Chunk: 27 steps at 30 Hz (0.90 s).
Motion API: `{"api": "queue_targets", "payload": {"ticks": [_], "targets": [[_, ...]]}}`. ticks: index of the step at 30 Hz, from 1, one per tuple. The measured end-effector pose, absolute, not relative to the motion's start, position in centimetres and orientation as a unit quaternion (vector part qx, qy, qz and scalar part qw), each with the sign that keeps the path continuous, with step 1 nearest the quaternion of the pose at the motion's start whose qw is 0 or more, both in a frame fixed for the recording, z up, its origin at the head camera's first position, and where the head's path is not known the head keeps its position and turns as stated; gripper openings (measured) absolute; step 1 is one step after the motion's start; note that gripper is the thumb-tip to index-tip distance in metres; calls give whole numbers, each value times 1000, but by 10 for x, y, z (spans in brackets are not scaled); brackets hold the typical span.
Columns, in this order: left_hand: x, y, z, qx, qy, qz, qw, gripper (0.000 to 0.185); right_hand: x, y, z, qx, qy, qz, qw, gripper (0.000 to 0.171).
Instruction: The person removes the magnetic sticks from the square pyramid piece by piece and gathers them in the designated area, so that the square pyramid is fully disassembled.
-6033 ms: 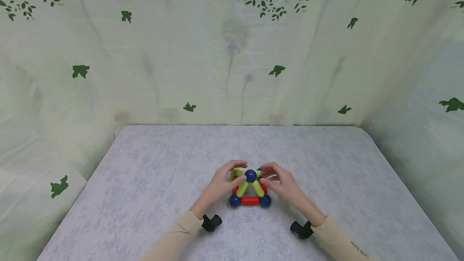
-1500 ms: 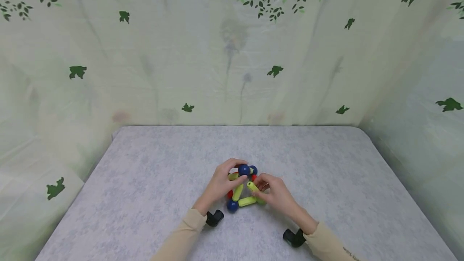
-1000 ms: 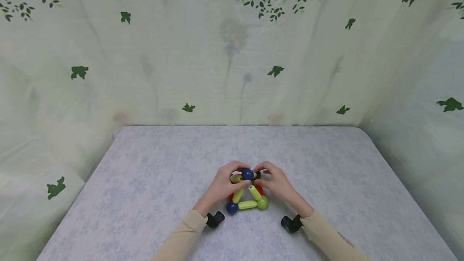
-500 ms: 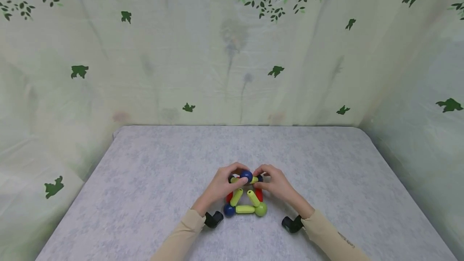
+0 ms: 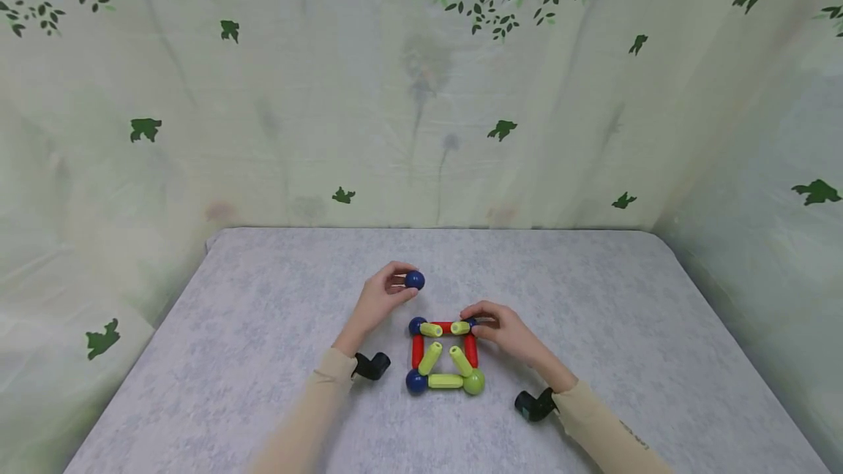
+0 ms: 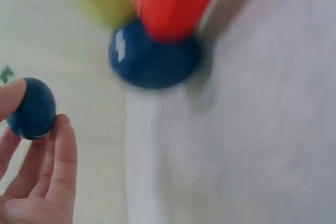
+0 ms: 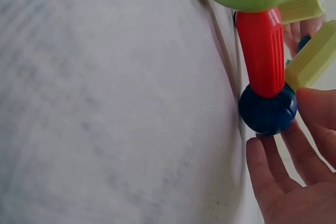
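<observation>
My left hand (image 5: 378,304) pinches a dark blue ball (image 5: 414,279) between thumb and fingers, above the table behind a magnetic ball-and-rod frame. The left wrist view shows this held ball (image 6: 35,109) apart from the frame. The frame lies as a square: blue balls at three corners, a lime green ball (image 5: 474,382) at the near right, red rods (image 5: 418,351) on three sides, a lime rod (image 5: 446,381) in front. Lime rods (image 5: 431,358) slant inward and up from the corners, their upper ends free. My right hand (image 5: 512,336) holds the far right corner ball (image 7: 269,109) with thumb and fingertips.
The frame stands on a table with a grey mottled cloth (image 5: 296,262). Pale curtains (image 5: 369,93) with leaf prints hang behind and at the sides. A black wrist camera (image 5: 372,366) sits on the left wrist, another camera (image 5: 534,406) on the right.
The left hand has lifted the blue top ball off the lime rods and moved it back and left. The right hand stays at the far right corner.
</observation>
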<state>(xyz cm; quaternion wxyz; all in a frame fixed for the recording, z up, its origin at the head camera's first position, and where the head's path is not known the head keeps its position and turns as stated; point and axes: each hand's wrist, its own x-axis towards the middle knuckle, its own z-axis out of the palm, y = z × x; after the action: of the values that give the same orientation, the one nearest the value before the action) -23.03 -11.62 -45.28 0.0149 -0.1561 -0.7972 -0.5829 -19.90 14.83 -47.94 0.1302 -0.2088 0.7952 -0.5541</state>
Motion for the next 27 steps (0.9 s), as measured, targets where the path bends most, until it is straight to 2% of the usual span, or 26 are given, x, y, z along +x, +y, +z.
{"api": "queue_targets", "payload": {"ticks": [7, 15, 27], "targets": [[-269, -131, -461, -84, -831, -550, -18, 37, -198, 149, -473, -194, 790, -560, 157, 27], [-299, -122, -463, -73, -858, -507, -42, 36, -188, 144, -448, -197, 793, -554, 157, 25], [-317, -111, -474, -66, -861, -503, -32, 32, -194, 146, -462, -192, 788, -562, 161, 25]]}}
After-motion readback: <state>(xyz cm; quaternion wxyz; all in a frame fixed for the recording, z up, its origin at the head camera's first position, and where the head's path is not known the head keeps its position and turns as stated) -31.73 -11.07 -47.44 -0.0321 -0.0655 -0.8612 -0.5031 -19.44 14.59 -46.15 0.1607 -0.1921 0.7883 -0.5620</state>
